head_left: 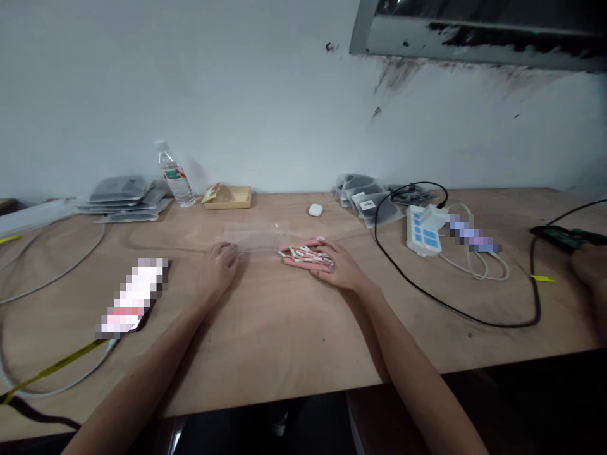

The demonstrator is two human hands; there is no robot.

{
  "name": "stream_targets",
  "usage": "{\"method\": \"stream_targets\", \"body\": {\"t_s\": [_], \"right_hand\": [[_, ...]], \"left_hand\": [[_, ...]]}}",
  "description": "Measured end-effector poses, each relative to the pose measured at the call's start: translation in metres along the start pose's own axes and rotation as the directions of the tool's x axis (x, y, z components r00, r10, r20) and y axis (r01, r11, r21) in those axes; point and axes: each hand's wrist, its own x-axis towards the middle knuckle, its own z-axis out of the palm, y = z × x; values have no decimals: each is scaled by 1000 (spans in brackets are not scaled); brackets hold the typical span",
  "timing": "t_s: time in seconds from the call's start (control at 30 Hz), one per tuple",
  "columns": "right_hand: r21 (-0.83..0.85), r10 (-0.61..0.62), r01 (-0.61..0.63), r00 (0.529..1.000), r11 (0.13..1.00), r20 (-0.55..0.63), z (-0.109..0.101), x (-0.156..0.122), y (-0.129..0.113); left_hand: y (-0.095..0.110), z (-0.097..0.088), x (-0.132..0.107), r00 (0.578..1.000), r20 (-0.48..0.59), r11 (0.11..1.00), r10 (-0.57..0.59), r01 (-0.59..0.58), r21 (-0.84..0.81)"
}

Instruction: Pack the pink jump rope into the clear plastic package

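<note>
My left hand [220, 268] rests on the wooden table with its fingers bent together at the left edge of a clear plastic bag [256, 239], which lies flat. Its fingertips are partly hidden. To the right, my right hand [345, 265] grips the right end of a pink bundle [303, 256]. White pieces with small dark marks run across the middle of this bundle, between two smooth pink edges; its exact kind is unclear. Thumb and fingers lie on opposite sides of it, low over the table beside the bag.
A phone [135, 297] lies at the left with a cable. Behind stand a water bottle [175, 177], a shallow yellow box [230, 197], a white case [315, 210] and bagged dark items [123, 196]. A power strip [423, 230] and black cable [427, 297] lie right, near another person's hand [590, 265].
</note>
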Motion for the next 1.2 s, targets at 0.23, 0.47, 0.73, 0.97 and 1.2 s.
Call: {"method": "stream_targets", "body": {"t_s": [0.23, 0.47, 0.73, 0.97, 1.2], "right_hand": [[124, 68, -64, 997, 990, -31, 6, 4, 1], [169, 75, -71, 997, 983, -13, 5, 6, 3], [224, 92, -84, 996, 971, -23, 0, 9, -10], [322, 121, -116, 993, 940, 4, 7, 6, -20], [468, 93, -43, 992, 883, -85, 38, 21, -75]], "left_hand": [[-10, 1, 3, 999, 52, 999, 13, -15, 37], [-15, 7, 3, 989, 148, 997, 25, -36, 67], [-17, 8, 4, 991, 128, 1000, -24, 23, 5], [-1, -9, 8, 965, 257, 986, 56, -13, -166], [41, -17, -4, 931, 247, 957, 270, -232, -175]]}}
